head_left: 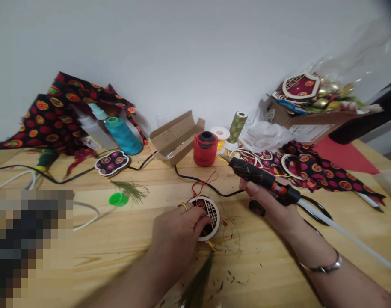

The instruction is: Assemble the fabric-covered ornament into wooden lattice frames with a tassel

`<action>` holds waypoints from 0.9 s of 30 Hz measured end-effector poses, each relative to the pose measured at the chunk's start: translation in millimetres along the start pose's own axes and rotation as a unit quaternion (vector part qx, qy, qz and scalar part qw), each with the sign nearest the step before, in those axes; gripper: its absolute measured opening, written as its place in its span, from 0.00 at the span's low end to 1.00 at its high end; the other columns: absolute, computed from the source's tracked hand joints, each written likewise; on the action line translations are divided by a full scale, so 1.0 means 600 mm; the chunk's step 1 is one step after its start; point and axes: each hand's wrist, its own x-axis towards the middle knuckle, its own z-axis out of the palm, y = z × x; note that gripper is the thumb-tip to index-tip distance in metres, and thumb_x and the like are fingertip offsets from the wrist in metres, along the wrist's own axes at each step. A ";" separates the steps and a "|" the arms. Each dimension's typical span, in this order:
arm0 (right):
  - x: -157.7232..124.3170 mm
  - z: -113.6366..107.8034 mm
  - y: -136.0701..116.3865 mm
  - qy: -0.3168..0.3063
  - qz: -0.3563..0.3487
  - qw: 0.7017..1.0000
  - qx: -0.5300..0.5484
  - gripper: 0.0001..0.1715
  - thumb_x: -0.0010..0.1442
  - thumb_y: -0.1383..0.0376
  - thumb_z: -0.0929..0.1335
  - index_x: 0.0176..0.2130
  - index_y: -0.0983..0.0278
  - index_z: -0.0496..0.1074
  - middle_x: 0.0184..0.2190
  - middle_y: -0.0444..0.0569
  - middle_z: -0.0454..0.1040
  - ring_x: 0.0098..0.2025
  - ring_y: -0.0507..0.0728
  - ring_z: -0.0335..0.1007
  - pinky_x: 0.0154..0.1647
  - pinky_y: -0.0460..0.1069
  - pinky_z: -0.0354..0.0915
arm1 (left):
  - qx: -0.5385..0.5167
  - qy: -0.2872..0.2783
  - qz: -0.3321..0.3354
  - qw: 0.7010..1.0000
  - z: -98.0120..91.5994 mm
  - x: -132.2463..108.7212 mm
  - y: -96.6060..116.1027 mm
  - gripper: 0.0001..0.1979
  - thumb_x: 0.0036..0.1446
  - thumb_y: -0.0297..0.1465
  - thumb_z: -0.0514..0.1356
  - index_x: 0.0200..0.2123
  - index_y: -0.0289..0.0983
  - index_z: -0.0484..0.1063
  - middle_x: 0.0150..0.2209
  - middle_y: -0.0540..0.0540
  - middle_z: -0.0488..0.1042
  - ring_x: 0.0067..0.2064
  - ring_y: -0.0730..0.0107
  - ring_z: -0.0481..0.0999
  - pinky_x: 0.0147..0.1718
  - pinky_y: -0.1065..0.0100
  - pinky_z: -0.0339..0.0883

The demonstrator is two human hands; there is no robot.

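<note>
My left hand point(179, 229), with a ring on one finger, is closed over a round ornament point(214, 220) on the table. The ornament has a pale frame with lattice work over dark patterned fabric, partly hidden by my fingers. A green tassel point(200, 278) hangs off its lower edge by a yellow knot, and red thread point(197, 186) lies at its top. My right hand point(269, 209) is wrapped round the handle of a black glue gun point(256, 173). Its nozzle points up and left, apart from the ornament, and a long white glue stick point(349, 239) sticks out behind.
Behind stand a red thread spool point(205, 149), an open cardboard box point(178, 137) and a turquoise cone point(124, 136). A flower-shaped ornament point(112, 163) and green cap point(117, 199) lie left. Patterned fabric point(330, 171) and a filled carton point(311, 128) are right. A black cord point(211, 186) crosses the table.
</note>
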 end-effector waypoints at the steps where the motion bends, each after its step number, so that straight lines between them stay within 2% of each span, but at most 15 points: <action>1: 0.001 0.000 -0.001 -0.001 0.000 1.000 -0.007 0.13 0.60 0.55 0.67 0.31 0.62 0.71 0.24 0.43 0.67 0.27 0.54 0.62 0.27 0.50 0.58 | 0.003 0.010 0.012 1.000 0.002 -0.001 -0.001 0.09 0.59 0.35 0.58 0.32 0.42 0.79 0.28 0.51 0.80 0.29 0.67 0.76 0.28 0.68 0.62; 4: 0.002 -0.002 -0.003 -0.002 -0.003 1.000 -0.021 0.14 0.60 0.55 0.67 0.31 0.61 0.71 0.23 0.42 0.66 0.26 0.54 0.62 0.26 0.50 0.57 | -0.004 0.028 0.030 0.999 0.003 -0.001 -0.002 0.10 0.60 0.35 0.57 0.32 0.42 0.79 0.28 0.51 0.80 0.28 0.68 0.77 0.28 0.68 0.63; 10: 0.002 -0.001 -0.006 0.006 -0.014 1.000 -0.025 0.13 0.60 0.55 0.67 0.31 0.61 0.72 0.24 0.44 0.68 0.28 0.55 0.64 0.28 0.50 0.58 | -0.049 0.056 0.011 0.997 -0.005 -0.006 -0.011 0.10 0.59 0.33 0.57 0.36 0.41 0.79 0.28 0.50 0.81 0.28 0.67 0.78 0.26 0.68 0.67; 15: 0.003 0.000 -0.005 0.001 -0.022 0.999 -0.031 0.11 0.61 0.56 0.67 0.32 0.60 0.72 0.24 0.44 0.68 0.28 0.54 0.64 0.28 0.50 0.59 | -0.088 0.103 0.041 0.990 -0.012 -0.016 -0.013 0.09 0.58 0.30 0.57 0.36 0.40 0.79 0.28 0.51 0.82 0.26 0.69 0.79 0.25 0.70 0.68; 27: 0.000 -0.001 -0.007 0.005 -0.014 0.999 -0.051 0.13 0.60 0.55 0.68 0.30 0.61 0.72 0.26 0.45 0.71 0.30 0.56 0.68 0.28 0.50 0.61 | 0.001 0.027 0.033 0.999 -0.004 -0.017 -0.007 0.08 0.58 0.31 0.58 0.35 0.43 0.78 0.30 0.51 0.82 0.28 0.67 0.78 0.27 0.69 0.65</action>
